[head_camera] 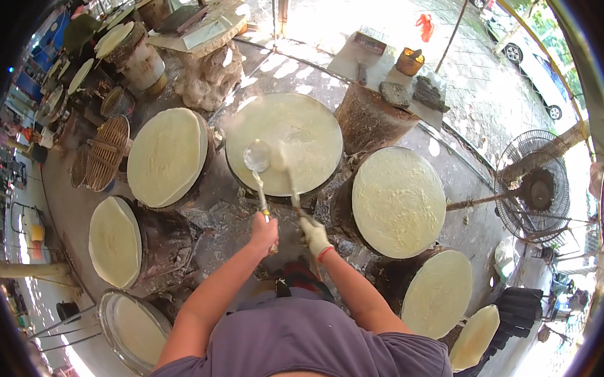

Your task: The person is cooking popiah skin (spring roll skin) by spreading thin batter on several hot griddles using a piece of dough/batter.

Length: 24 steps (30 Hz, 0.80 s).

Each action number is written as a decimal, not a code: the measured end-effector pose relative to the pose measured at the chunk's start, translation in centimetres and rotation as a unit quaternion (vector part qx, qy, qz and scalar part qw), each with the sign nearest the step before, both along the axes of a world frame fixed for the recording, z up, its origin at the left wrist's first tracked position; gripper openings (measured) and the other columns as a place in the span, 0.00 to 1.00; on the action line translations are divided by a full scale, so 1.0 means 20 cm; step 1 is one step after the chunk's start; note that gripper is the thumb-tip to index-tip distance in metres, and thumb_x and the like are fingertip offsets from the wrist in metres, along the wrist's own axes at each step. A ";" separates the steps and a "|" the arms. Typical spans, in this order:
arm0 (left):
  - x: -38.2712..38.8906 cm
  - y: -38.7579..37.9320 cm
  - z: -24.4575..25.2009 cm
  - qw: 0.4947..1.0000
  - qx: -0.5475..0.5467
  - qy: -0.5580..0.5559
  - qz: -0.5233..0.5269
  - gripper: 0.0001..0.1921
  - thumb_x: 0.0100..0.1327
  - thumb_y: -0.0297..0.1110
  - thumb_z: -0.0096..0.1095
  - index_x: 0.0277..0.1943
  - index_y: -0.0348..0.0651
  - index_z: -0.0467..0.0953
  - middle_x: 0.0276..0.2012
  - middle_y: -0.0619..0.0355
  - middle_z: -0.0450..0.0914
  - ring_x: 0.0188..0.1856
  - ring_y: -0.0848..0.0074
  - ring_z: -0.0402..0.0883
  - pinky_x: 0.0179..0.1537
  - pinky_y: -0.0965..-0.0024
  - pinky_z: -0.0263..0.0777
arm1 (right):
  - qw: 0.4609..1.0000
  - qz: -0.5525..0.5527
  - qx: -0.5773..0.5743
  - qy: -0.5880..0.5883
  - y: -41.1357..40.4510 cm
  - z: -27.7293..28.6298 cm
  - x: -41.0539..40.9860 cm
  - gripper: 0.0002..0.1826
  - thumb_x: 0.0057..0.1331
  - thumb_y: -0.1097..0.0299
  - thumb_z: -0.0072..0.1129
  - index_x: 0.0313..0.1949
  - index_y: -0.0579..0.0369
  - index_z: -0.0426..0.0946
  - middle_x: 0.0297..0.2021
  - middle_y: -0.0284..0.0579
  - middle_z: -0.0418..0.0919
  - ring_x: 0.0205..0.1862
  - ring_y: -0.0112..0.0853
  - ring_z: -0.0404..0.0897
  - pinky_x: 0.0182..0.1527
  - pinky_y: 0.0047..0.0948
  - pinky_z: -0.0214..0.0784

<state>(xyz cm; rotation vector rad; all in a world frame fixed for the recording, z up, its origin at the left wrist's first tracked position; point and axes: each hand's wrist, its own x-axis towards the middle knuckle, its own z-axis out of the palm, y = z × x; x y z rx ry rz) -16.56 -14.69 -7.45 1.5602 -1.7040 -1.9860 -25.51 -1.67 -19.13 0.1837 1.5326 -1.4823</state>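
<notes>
My bare left hand (265,233) grips the handle of a metal ladle (257,156). The ladle's bowl is over the near-left part of a round griddle (310,120) coated with pale batter. In a white work glove, my right hand (316,237) holds a long-handled spreader (295,190). Its pale, blurred head is over the griddle just right of the ladle; whether it touches the batter I cannot tell. A pale round sheet (167,157) covers the drum stove to the left, its edge lifting at the right. On the right, another griddle (398,203) bears a lumpy pale layer.
Lower left are a sheet-topped drum (115,242) and a wide basin of pale liquid (136,328). Lower right stand another coated griddle (436,295), a loose flatbread (475,337) and dark cylindrical briquettes (519,311). A caged fan (532,186) is at right, a woven basket (109,152) at left.
</notes>
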 end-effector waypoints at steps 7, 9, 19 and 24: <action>0.35 -0.17 0.35 0.902 0.318 0.287 0.056 0.05 0.67 0.27 0.50 0.35 0.43 0.63 0.19 0.64 0.62 0.12 0.84 0.58 0.11 0.79 0.53 | 0.995 -0.077 -0.015 0.054 0.05 0.39 -0.19 0.19 0.66 0.64 0.54 0.56 0.47 0.76 0.22 0.29 0.72 0.17 0.18 0.65 0.19 0.17 0.57; 0.40 -0.11 0.48 0.906 0.304 0.288 0.058 0.05 0.67 0.27 0.50 0.35 0.43 0.63 0.19 0.64 0.62 0.12 0.84 0.58 0.11 0.79 0.54 | 0.986 -0.123 -0.030 0.109 0.01 0.31 -0.24 0.19 0.67 0.61 0.53 0.56 0.47 0.76 0.20 0.29 0.71 0.17 0.17 0.65 0.19 0.18 0.56; 0.96 -0.17 0.51 0.840 0.377 0.331 0.207 0.05 0.67 0.28 0.49 0.34 0.44 0.64 0.20 0.66 0.63 0.16 0.88 0.60 0.12 0.83 0.56 | 0.955 0.219 -0.041 0.194 -0.23 0.28 0.13 0.22 0.64 0.64 0.57 0.57 0.55 0.74 0.27 0.27 0.73 0.25 0.15 0.66 0.27 0.16 0.58; 1.61 -0.22 0.51 0.826 0.285 0.325 0.362 0.02 0.66 0.25 0.47 0.36 0.42 0.64 0.21 0.65 0.62 0.15 0.88 0.59 0.12 0.83 0.54 | 0.943 0.293 0.040 0.154 -0.62 0.17 0.56 0.14 0.61 0.62 0.60 0.43 0.55 0.77 0.20 0.28 0.68 0.17 0.19 0.64 0.18 0.22 0.54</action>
